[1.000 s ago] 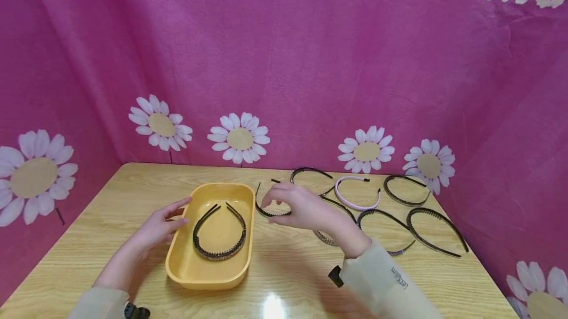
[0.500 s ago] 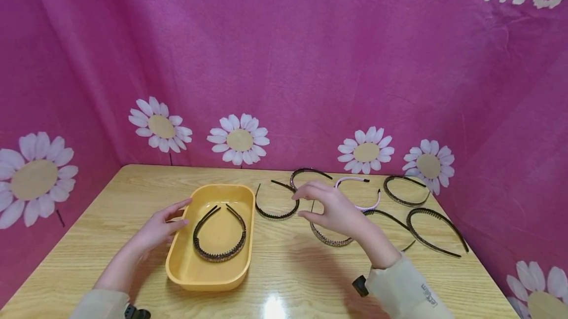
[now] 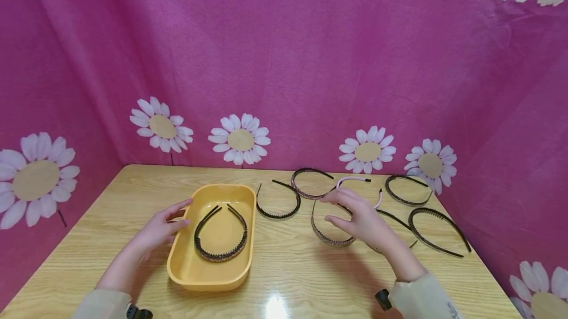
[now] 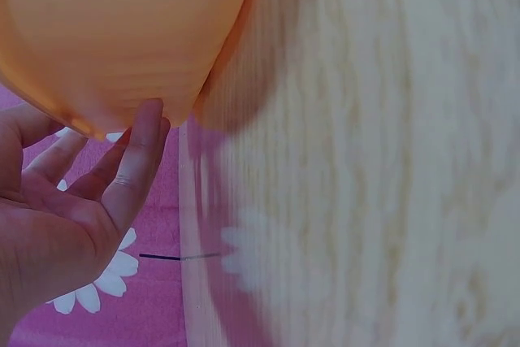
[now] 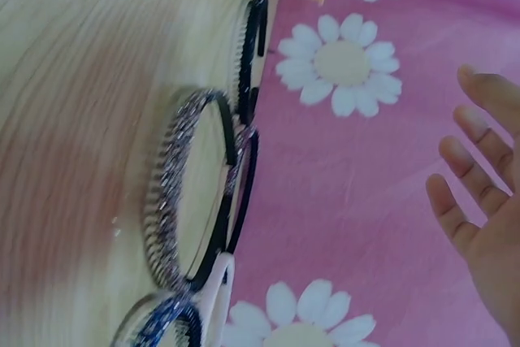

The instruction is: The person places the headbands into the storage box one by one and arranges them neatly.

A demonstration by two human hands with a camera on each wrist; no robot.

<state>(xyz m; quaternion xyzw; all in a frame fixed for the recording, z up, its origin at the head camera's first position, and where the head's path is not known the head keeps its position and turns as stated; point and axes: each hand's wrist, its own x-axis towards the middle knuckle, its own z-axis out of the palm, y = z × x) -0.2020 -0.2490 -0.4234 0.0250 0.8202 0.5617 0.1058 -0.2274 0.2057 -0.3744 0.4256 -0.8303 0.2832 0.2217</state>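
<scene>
My left hand [image 3: 155, 230] touches the left rim of a yellow plastic basin [image 3: 199, 275] with its fingers and thumb. In the left wrist view its fairly straight fingers [image 4: 138, 156] lie against the basin's outer wall. Dark toothed headbands [image 3: 220, 257] lie together inside the basin. My right hand [image 3: 361, 215] hovers over the group of headbands on the table, thumb and fingers apart, holding nothing. Below it lies a glittery headband [image 3: 334, 243], partly covered by the hand. A lilac headband [image 3: 352, 178] and a blue glittery one [image 5: 166, 323] are also partly hidden.
A black headband [image 3: 277, 217] lies right of the basin, with a glittery one [image 3: 306, 194] behind it. More dark headbands [image 3: 412, 228] lie at the right of the wooden table [image 3: 284, 269]. A pink cloth [image 3: 284, 62] with daisies encloses the back and sides.
My right hand has moved rightward, from above the black headband beside the basin to above the glittery headbands. The left hand stays at the basin's rim.
</scene>
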